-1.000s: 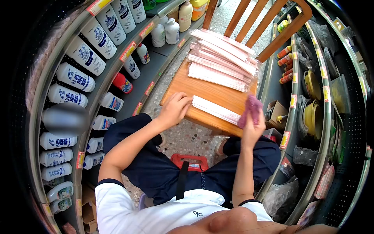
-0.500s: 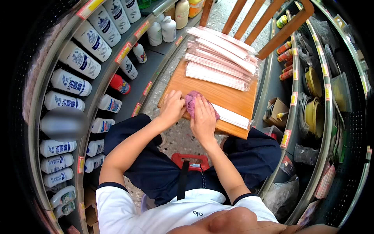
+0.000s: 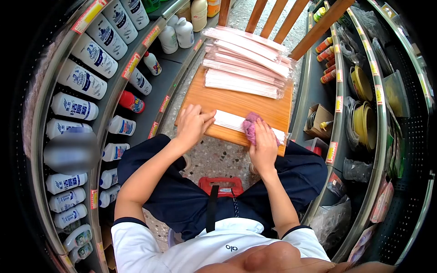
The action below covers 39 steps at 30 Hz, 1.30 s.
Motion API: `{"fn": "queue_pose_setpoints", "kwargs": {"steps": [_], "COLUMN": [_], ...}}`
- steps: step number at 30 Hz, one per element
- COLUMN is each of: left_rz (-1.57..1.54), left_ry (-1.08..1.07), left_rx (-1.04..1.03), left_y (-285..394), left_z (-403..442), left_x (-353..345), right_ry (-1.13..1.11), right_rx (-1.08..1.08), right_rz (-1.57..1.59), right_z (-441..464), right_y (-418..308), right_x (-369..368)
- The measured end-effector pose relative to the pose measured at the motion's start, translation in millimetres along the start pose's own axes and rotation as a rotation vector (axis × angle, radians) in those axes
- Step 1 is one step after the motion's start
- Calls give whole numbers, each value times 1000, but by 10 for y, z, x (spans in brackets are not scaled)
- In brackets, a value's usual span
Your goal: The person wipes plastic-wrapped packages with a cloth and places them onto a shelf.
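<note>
Purple cloth [image 3: 251, 129] bunched in the right hand [image 3: 263, 146] rests on the white packet [image 3: 230, 120]. The left hand [image 3: 193, 124] pinches that packet's ten-o'clock end.

One bare left hand [image 3: 192, 125] and one bare right hand [image 3: 264, 145] are showing, two in all. One crumpled purple cloth [image 3: 250, 127], one flat white bundle of strips [image 3: 230, 120] and one brown wooden chair [image 3: 193, 98] are appearing. Overlapping pale pink plastic-wrapped bundles [image 3: 241, 85] are numbering at least four; one small red bottle [image 3: 132, 101] is showing leftward.
</note>
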<state>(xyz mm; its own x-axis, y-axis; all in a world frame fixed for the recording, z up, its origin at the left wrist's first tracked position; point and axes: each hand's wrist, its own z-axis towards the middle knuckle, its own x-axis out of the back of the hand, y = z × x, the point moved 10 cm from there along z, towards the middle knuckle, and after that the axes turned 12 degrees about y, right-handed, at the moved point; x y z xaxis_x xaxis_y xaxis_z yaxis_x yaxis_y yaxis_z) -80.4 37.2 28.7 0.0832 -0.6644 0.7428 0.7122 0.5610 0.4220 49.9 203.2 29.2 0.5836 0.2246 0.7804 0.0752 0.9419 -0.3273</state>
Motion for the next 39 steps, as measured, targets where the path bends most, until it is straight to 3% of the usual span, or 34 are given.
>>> {"fn": "queue_pose_setpoints", "kwargs": {"steps": [31,36,39], "left_rz": [23,0,-12], "left_ry": [53,35,12], "left_rx": [-93,-107,-112], "left_y": [137,217,295], "left_z": [-99,-217,-281], "left_x": [96,184,273], "right_ry": [159,168,234], "right_rx": [-465,-732,-743], "right_rz": [66,215,356], "right_z": [-323,-386,-372], "right_y": [1285,1693,1866], "right_x": [468,552,635]}}
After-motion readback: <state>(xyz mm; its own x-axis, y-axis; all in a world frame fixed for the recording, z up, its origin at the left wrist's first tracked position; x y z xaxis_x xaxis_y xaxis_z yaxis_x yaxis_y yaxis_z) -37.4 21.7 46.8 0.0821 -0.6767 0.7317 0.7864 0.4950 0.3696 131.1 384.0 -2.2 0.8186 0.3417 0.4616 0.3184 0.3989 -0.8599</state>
